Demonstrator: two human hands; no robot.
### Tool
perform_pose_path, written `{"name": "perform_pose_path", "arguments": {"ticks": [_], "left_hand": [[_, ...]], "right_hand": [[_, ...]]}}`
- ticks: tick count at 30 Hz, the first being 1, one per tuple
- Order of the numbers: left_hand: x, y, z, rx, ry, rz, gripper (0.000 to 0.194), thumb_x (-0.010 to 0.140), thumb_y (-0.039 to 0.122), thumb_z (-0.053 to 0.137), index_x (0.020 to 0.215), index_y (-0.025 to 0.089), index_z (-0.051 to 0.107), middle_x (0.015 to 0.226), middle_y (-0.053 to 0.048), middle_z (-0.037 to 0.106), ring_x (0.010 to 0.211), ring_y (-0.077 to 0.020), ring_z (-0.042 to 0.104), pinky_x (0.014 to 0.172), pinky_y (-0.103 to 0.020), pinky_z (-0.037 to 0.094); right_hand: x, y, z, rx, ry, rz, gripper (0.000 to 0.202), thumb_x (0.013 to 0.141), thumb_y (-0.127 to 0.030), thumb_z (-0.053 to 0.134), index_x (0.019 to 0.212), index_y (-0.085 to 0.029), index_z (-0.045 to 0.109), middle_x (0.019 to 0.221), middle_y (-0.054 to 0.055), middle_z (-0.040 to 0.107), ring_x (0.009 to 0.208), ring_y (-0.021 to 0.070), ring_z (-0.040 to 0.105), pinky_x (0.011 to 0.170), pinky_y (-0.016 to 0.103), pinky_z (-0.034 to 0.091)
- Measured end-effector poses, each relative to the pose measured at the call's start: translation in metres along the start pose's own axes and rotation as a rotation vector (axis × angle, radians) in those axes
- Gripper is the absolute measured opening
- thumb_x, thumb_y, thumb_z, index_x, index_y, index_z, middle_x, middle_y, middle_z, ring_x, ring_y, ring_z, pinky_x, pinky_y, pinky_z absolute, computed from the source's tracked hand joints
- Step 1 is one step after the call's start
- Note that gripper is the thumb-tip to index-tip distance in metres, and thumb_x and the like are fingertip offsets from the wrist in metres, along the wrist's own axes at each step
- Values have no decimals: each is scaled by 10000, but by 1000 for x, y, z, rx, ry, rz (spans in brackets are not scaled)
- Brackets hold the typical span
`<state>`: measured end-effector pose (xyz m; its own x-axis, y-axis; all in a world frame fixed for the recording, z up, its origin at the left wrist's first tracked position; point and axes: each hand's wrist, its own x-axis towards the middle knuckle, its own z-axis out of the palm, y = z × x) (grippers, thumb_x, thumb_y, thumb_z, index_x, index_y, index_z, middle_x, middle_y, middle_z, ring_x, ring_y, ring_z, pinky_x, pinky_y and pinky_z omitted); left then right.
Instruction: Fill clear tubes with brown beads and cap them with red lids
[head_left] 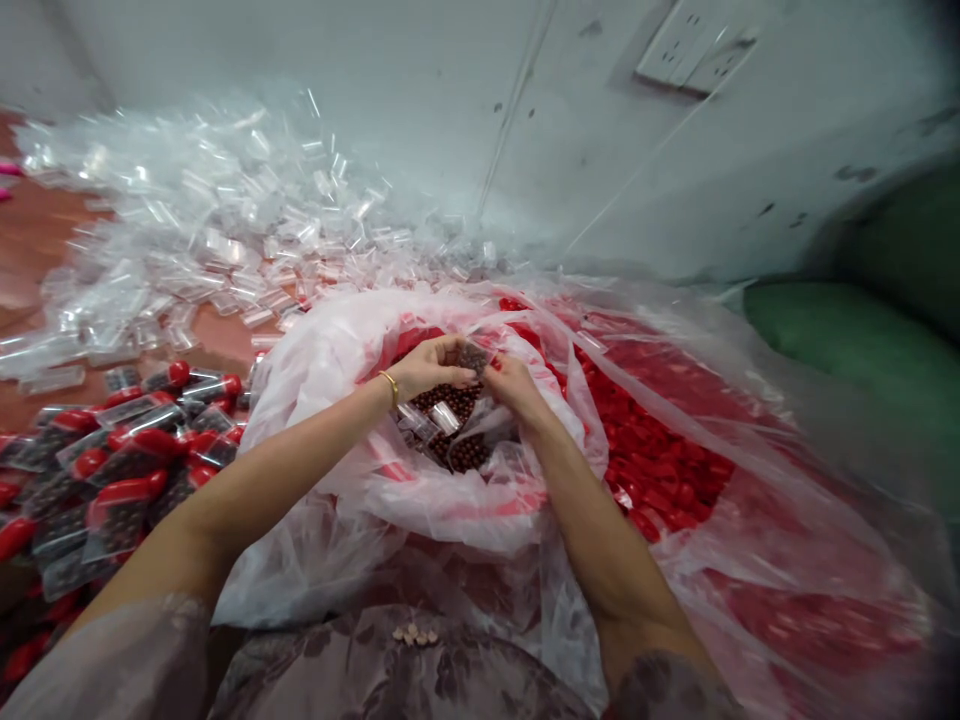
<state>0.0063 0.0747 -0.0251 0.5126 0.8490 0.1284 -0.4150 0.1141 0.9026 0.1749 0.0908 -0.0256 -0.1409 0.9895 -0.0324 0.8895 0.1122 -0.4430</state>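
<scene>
My left hand (435,365), with a gold bracelet at the wrist, holds a small clear container (474,357) that looks filled with dark beads. My right hand (511,382) pinches at the container's right end, where a bit of red shows between the fingers. Both hands are over an open white plastic bag (300,370) with its rim rolled out. Inside the bag lie brown beads (466,452) and a few clear empty containers (445,418). My fingertips partly cover the held container.
Clear empty containers (247,215) are heaped at the back left. Filled containers with red caps (142,440) pile up at the left. On the right, a clear plastic bag holds red caps (652,460). A pale wall with sockets (694,50) stands behind.
</scene>
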Motion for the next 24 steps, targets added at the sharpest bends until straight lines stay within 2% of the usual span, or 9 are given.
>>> {"name": "perform_pose_path", "arguments": {"ticks": [2, 4, 6, 8, 12, 16, 20, 24], "left_hand": [[1, -3, 1, 22, -28, 4, 514, 514, 277, 856, 919, 111, 586, 837, -26, 636, 746, -112, 589, 741, -269, 456], [3, -6, 2, 40, -62, 22, 509, 510, 277, 858, 911, 111, 592, 859, -29, 637, 781, -116, 586, 781, -281, 449], [4, -9, 3, 58, -94, 37, 504, 499, 273, 861, 894, 109, 595, 864, -30, 635, 808, -119, 582, 807, -285, 440], [5, -11, 3, 87, -114, 35, 493, 502, 274, 858, 881, 105, 592, 848, -25, 629, 802, -115, 577, 802, -282, 435], [6, -13, 2, 162, -124, 6, 470, 526, 291, 840, 868, 100, 581, 781, 2, 600, 736, -97, 551, 748, -266, 427], [6, -12, 3, 154, -103, -7, 481, 539, 298, 833, 893, 102, 574, 781, 6, 588, 728, -95, 542, 736, -267, 427], [4, -9, 4, 114, -116, -42, 508, 544, 315, 836, 919, 103, 566, 832, -12, 598, 750, -101, 555, 732, -272, 441], [1, -7, 6, 114, -151, -76, 511, 546, 357, 836, 889, 99, 558, 810, -10, 595, 733, -94, 555, 712, -262, 447]], "right_hand": [[-5, -4, -10, 256, 125, -18, 427, 914, -477, 284, 874, -163, 570, 524, -33, 494, 419, 93, 422, 460, 233, 421], [-12, -9, -19, 651, 215, -80, 394, 837, -578, 424, 818, -199, 526, 459, -89, 358, 360, 70, 302, 391, 221, 366], [-19, -12, -25, 953, 225, -158, 395, 703, -591, 617, 743, -212, 515, 438, -110, 306, 347, 53, 265, 358, 206, 318], [-24, -13, -27, 989, 180, -213, 387, 648, -553, 693, 681, -201, 535, 440, -99, 349, 352, 45, 300, 354, 198, 293], [-31, -8, -27, 858, 140, -216, 336, 666, -497, 695, 656, -172, 609, 474, -66, 461, 382, 48, 371, 370, 199, 286], [-37, -3, -29, 839, 129, -198, 333, 723, -487, 647, 785, -162, 673, 413, -85, 383, 372, 52, 341, 382, 205, 285], [-43, -1, -34, 932, 149, -159, 366, 703, -500, 660, 859, -169, 653, 434, -103, 319, 365, 47, 284, 368, 206, 304], [-46, -1, -34, 1053, 15, -19, 419, 739, -579, 539, 874, -186, 593, 493, -92, 364, 350, 46, 238, 321, 212, 324]]}}
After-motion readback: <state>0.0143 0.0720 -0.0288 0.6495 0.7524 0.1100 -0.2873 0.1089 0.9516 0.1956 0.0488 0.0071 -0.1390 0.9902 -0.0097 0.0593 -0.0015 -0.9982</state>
